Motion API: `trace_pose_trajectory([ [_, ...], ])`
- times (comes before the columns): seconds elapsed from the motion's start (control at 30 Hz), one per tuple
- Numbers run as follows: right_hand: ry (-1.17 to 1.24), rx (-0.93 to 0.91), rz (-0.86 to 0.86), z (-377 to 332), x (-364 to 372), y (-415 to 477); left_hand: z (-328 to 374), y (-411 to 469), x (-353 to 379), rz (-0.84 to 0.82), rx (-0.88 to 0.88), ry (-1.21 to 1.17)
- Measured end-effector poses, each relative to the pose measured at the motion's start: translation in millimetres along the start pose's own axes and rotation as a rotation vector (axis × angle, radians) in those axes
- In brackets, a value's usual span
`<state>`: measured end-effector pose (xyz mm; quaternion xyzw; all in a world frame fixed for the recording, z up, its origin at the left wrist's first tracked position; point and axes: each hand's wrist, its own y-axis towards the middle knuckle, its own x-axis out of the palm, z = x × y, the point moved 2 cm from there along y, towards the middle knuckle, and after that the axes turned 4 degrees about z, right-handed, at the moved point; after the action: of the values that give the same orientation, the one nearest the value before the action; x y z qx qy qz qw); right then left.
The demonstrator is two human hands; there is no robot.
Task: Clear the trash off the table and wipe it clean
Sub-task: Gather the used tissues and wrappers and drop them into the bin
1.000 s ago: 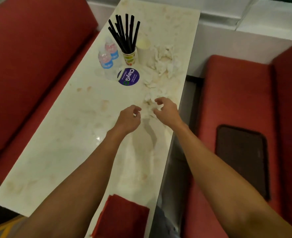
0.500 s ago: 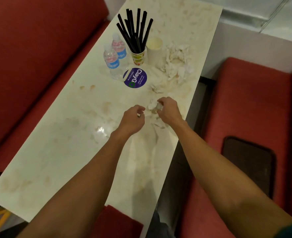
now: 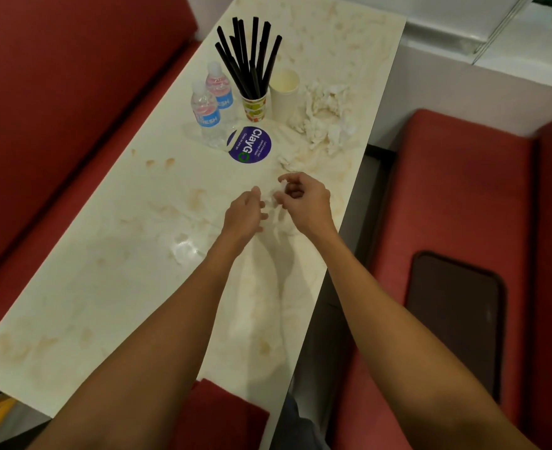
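both hands out over the middle of the stained white table (image 3: 105, 254), close together near its right edge. right hand (image 3: 303, 203) grip curled, thumb and fingers pinching small white tissue scraps (image 3: 273, 198) just above the tabletop. left hand (image 3: 245, 216) just beside it, fingers curled in, a white bit at the fingertips; cannot tell if that grip actually holds it. more trash farther up the table: crumpled tissue pile (image 3: 326, 115) along the right edge, one loose tissue piece (image 3: 287, 162) between pile and hands. left of the pile an empty white paper cup (image 3: 284, 95), touching or nearly touching a patterned cup (image 3: 254, 107) full of black straws (image 3: 248, 56). two small water bottles (image 3: 211, 105) left of that. round purple claygo sticker (image 3: 250, 144) flat on the table in front of the cups. brownish stains spread over the surface. red cloth (image 3: 216, 414) at the near table edge, partly under the left forearm. dark brown tray (image 3: 456, 316) lies on the red seat (image 3: 462, 190) to the right.
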<state>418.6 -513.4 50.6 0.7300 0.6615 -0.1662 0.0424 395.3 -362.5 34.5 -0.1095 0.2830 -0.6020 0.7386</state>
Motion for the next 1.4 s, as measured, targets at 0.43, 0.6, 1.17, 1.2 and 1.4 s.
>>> trace_pose_trajectory([
  [0.43, -0.068, 0.062, -0.169, 17.2, -1.5, -31.5, -28.5, 1.3, 8.4, -0.033, -0.147, -0.236],
  [0.6, -0.150, 0.031, -0.052, 22.5, -9.2, -18.4, -35.5, 7.0, 10.7, 0.042, -0.130, -0.250],
  [1.17, -0.812, -0.196, -0.091, 62.5, 17.7, 50.2, -30.5, 37.3, 3.8, 0.276, -0.088, -0.306],
  [1.2, -0.792, -0.200, -0.087, 63.8, 20.7, 52.2, -31.6, 39.3, 3.7, 0.282, -0.094, -0.319],
  [1.4, -0.338, -0.036, -0.077, 45.4, 26.4, 29.1, -29.1, 40.5, 4.3, 0.280, -0.217, -0.394],
])
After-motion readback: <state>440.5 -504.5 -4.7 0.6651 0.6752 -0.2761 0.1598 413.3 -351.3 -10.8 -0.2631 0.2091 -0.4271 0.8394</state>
